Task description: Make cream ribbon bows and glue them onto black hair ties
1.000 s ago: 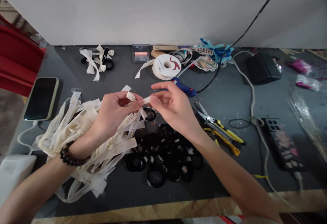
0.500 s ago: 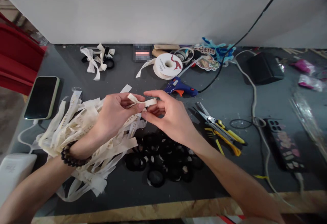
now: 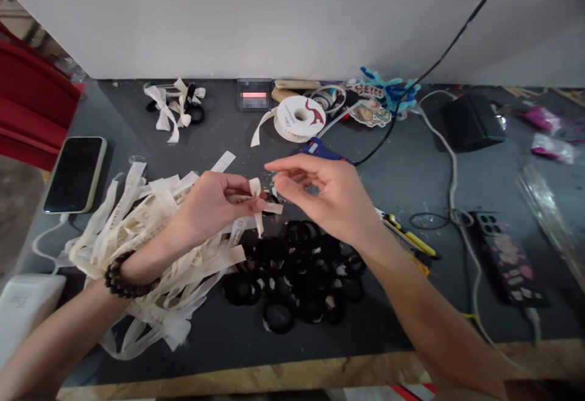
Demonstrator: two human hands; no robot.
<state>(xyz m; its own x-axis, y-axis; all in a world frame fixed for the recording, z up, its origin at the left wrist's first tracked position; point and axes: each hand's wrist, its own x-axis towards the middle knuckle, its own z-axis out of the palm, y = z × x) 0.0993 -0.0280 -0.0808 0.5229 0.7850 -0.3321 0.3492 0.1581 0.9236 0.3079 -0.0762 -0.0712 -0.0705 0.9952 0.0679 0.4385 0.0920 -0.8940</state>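
My left hand (image 3: 212,206) pinches a small cream ribbon (image 3: 255,188) between thumb and fingers. Its loop stands up, and loose ends stick out to the right and downward. Just right of it, my right hand (image 3: 331,194) is apart from the ribbon, fingers loosely curved and thumb separate. Beneath my left hand and forearm spreads a heap of cut cream and white ribbons (image 3: 150,322), some printed. Below the hands lies a pile of black hair ties (image 3: 278,315). My right hand partly covers a blue glue gun (image 3: 317,147).
A ribbon spool (image 3: 297,124) stands behind the hands, and finished bows on hair ties (image 3: 176,108) lie at the back left. Scissors with yellow handles (image 3: 414,239) are partly behind my right forearm. Phones (image 3: 75,172), a power bank (image 3: 30,303) and cables lie along the sides.
My right hand has let go of the ribbon and drawn away to the right. The ribbon in my left hand has turned and dropped slightly, its tail now hanging down.
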